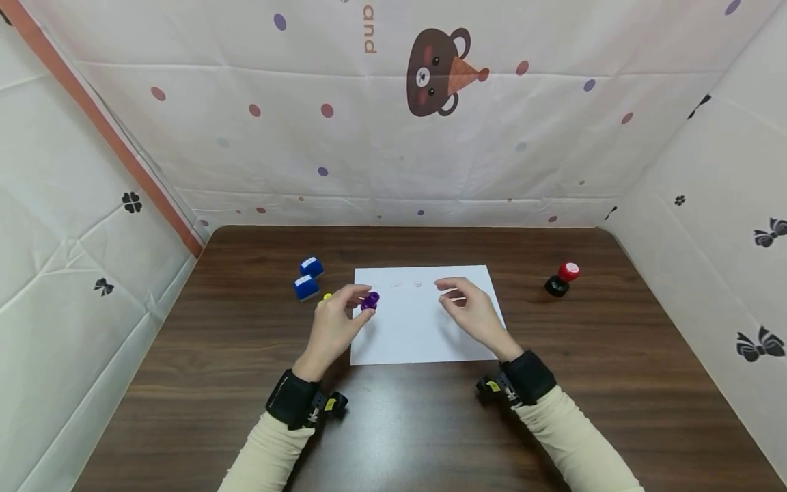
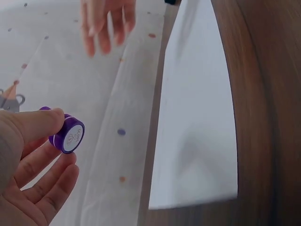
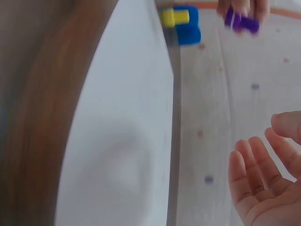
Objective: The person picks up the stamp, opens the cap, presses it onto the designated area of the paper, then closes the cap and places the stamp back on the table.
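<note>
A purple stamp [image 1: 370, 301] is pinched between the thumb and fingers of my left hand [image 1: 335, 326], above the left side of a white paper sheet [image 1: 424, 328]. In the left wrist view the purple stamp [image 2: 68, 134] shows a round pale end with a small printed design. My right hand [image 1: 473, 314] hovers over the paper's right side with nothing in it, its fingers loosely bent. The right wrist view shows the right hand [image 3: 268, 183] with fingers spread apart from the thumb. Small faint printed marks [image 1: 417, 283] lie near the paper's top edge.
Two blue stamps [image 1: 305, 287] stand left of the paper on the brown wooden table [image 1: 246, 383]. A yellow stamp [image 1: 328, 296] is mostly hidden behind my left hand. On the right stands a red and black stamp [image 1: 562, 279]. A patterned white cloth [image 1: 369, 150] hangs behind the table.
</note>
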### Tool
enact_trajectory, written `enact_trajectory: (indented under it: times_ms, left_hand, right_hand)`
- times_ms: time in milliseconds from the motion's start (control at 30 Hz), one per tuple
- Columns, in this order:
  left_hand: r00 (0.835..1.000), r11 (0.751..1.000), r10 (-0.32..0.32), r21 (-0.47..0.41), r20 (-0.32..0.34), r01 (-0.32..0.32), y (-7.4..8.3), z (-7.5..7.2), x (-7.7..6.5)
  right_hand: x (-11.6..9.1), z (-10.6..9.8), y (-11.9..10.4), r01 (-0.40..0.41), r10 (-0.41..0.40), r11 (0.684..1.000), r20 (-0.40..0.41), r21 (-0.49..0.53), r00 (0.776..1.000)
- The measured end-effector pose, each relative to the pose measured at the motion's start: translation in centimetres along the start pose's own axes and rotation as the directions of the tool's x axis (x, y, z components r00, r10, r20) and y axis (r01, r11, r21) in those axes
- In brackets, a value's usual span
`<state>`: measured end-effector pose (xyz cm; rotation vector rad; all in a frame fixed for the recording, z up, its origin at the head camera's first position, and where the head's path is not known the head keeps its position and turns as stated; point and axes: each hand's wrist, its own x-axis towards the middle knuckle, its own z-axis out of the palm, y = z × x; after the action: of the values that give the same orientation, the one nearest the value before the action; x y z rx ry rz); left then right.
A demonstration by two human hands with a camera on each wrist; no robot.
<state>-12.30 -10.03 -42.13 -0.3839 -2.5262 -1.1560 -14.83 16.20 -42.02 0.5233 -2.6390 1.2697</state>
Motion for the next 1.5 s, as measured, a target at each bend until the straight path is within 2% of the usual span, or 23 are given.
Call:
enact_trajectory:
  times_ms: [267,433,600,800,933,1067,1333,1500]
  left_hand:
    - [0.997,1.000,0.003,0.012,-0.084,-0.002,-2.0,-2.7,-0.5]
    - [0.992,0.997,-0.011,0.074,-0.124,0.020,-3.5,-4.5,-1.0]
    - [0.991,0.987,-0.080,0.130,-0.112,0.094,-5.5,-5.7,-1.5]
    - [0.983,0.960,-0.178,0.212,-0.050,0.185,-7.7,-6.1,-1.8]
    - [0.974,0.936,-0.227,0.273,-0.009,0.221,-8.5,-6.1,-1.7]
    - [0.967,0.919,-0.253,0.315,0.019,0.235,-9.1,-6.2,-1.7]
    - [0.964,0.917,-0.263,0.325,0.050,0.233,-9.8,-6.4,-1.4]
    - [0.960,0.912,-0.275,0.332,0.062,0.240,-9.9,-6.4,-1.4]
  right_hand:
    - [-0.2,-4.2,2.5,0.008,-0.018,0.991,-0.076,-0.135,0.997]
    - [-0.2,-6.8,4.2,0.029,-0.067,0.961,-0.131,-0.274,0.989]
    - [-0.3,-9.4,5.3,-0.009,-0.062,0.932,-0.183,-0.363,0.981]
    - [-0.4,-11.3,6.3,-0.080,-0.031,0.896,-0.241,-0.438,0.970]
    - [-0.4,-12.2,6.8,-0.101,-0.013,0.871,-0.228,-0.481,0.974]
    - [-0.4,-13.1,7.4,-0.142,0.043,0.844,-0.200,-0.517,0.979]
    - [-0.1,-14.6,8.6,-0.254,0.215,0.792,-0.137,-0.556,0.967]
    - [-0.1,-15.0,9.0,-0.281,0.265,0.769,-0.113,-0.574,0.957]
